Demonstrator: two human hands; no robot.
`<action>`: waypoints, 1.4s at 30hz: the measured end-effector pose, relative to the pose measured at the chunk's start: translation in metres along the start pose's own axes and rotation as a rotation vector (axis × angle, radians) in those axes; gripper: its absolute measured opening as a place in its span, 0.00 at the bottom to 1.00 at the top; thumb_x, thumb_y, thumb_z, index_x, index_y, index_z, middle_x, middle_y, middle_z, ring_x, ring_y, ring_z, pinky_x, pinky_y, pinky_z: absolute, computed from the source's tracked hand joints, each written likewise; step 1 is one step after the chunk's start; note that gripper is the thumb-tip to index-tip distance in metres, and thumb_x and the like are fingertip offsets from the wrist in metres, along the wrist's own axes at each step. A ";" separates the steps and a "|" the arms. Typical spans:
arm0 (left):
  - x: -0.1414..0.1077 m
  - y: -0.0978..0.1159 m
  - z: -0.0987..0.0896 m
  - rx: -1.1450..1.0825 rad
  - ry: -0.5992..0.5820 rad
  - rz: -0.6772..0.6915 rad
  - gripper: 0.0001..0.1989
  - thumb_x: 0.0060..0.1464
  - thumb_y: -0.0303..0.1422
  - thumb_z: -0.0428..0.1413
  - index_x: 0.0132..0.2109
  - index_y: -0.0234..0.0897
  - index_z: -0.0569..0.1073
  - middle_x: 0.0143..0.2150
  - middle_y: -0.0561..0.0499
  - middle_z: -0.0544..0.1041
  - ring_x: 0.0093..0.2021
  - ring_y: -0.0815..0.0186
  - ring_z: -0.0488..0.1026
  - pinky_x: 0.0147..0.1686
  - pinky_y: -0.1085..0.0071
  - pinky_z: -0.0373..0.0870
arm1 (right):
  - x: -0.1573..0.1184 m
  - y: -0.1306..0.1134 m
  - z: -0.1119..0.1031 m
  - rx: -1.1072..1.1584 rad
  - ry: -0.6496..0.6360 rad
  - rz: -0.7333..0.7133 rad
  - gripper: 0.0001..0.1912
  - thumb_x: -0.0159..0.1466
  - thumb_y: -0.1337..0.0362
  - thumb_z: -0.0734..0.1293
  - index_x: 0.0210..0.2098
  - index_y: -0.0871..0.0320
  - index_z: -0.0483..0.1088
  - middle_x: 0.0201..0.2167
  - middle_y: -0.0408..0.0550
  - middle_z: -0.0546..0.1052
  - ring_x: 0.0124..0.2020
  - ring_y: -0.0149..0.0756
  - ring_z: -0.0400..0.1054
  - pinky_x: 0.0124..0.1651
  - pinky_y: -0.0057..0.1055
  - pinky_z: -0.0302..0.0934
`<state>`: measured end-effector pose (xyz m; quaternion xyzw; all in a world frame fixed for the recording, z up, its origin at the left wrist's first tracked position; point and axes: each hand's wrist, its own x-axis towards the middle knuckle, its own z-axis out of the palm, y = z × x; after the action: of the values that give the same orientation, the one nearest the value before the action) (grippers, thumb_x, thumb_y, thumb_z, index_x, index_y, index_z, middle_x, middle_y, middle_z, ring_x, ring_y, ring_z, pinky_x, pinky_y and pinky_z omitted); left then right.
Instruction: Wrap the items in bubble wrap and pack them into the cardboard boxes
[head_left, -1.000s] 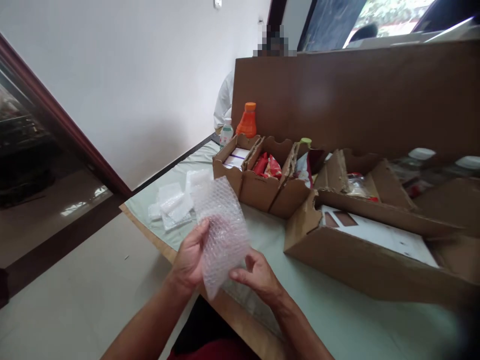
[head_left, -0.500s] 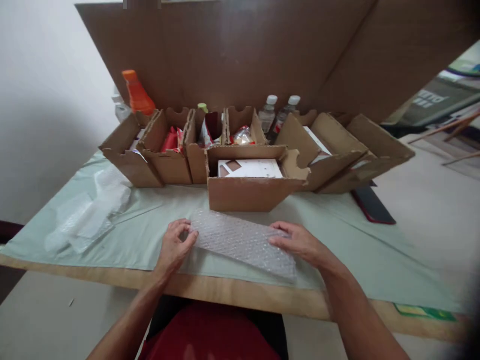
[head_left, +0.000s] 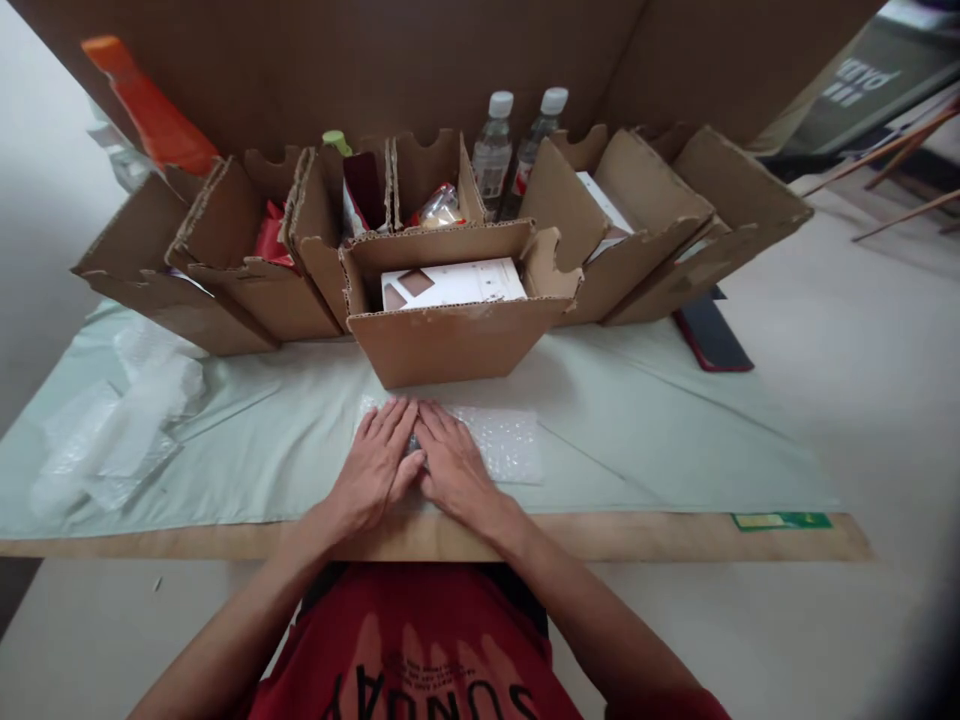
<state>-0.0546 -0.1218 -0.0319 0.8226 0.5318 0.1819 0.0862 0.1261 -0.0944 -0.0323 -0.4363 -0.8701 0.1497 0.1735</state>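
A strip of bubble wrap point(head_left: 510, 443) lies flat on the pale green cloth near the table's front edge. Both hands rest palm down on its left part, side by side, with their fingertips nearly touching. My left hand point(head_left: 379, 465) has its fingers stretched out and covers the left end. My right hand point(head_left: 455, 462) also lies flat, fingers extended, just right of it. Behind them stands a cardboard bin point(head_left: 457, 345) with a white box point(head_left: 465, 284) inside. What lies beneath the palms is hidden.
More crumpled bubble wrap point(head_left: 124, 420) lies at the left. Several cardboard bins stand in a row behind, with an orange bottle point(head_left: 154, 110) and two clear bottles point(head_left: 491, 155) at their backs. A dark flat object point(head_left: 711, 332) is at the right.
Both hands have let go of the strip's ends, come together and flattened onto it. The strip now lies straighter on the cloth. The view has tilted down and shifted.
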 end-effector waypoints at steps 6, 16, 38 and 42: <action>-0.034 -0.039 0.007 0.040 -0.075 -0.140 0.28 0.68 0.43 0.49 0.71 0.41 0.61 0.76 0.39 0.57 0.76 0.46 0.51 0.72 0.42 0.42 | -0.072 0.052 -0.009 -0.165 0.007 0.203 0.33 0.71 0.55 0.62 0.72 0.61 0.57 0.72 0.59 0.61 0.73 0.53 0.53 0.73 0.54 0.45; -0.032 -0.002 0.001 -0.057 -0.110 0.036 0.24 0.68 0.39 0.50 0.68 0.43 0.66 0.73 0.42 0.63 0.74 0.48 0.56 0.71 0.44 0.49 | -0.079 0.026 -0.018 -0.111 0.003 0.061 0.26 0.72 0.58 0.60 0.68 0.55 0.64 0.70 0.54 0.65 0.71 0.50 0.56 0.71 0.51 0.49; -0.025 -0.015 -0.014 -0.303 0.121 -0.458 0.06 0.60 0.37 0.53 0.38 0.42 0.72 0.32 0.52 0.79 0.32 0.61 0.76 0.35 0.67 0.69 | -0.119 0.042 -0.046 0.443 0.435 0.633 0.28 0.64 0.52 0.69 0.60 0.57 0.69 0.43 0.52 0.81 0.39 0.39 0.76 0.46 0.35 0.71; 0.006 -0.009 -0.013 -0.208 0.156 -0.206 0.09 0.61 0.32 0.51 0.44 0.42 0.75 0.42 0.47 0.82 0.40 0.58 0.79 0.42 0.64 0.72 | -0.167 0.011 -0.036 0.552 0.415 0.668 0.38 0.66 0.53 0.70 0.71 0.55 0.59 0.48 0.53 0.81 0.43 0.41 0.79 0.49 0.35 0.74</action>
<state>-0.0650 -0.1133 -0.0223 0.7338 0.5966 0.2895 0.1475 0.2424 -0.2196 -0.0333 -0.6502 -0.5573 0.3323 0.3951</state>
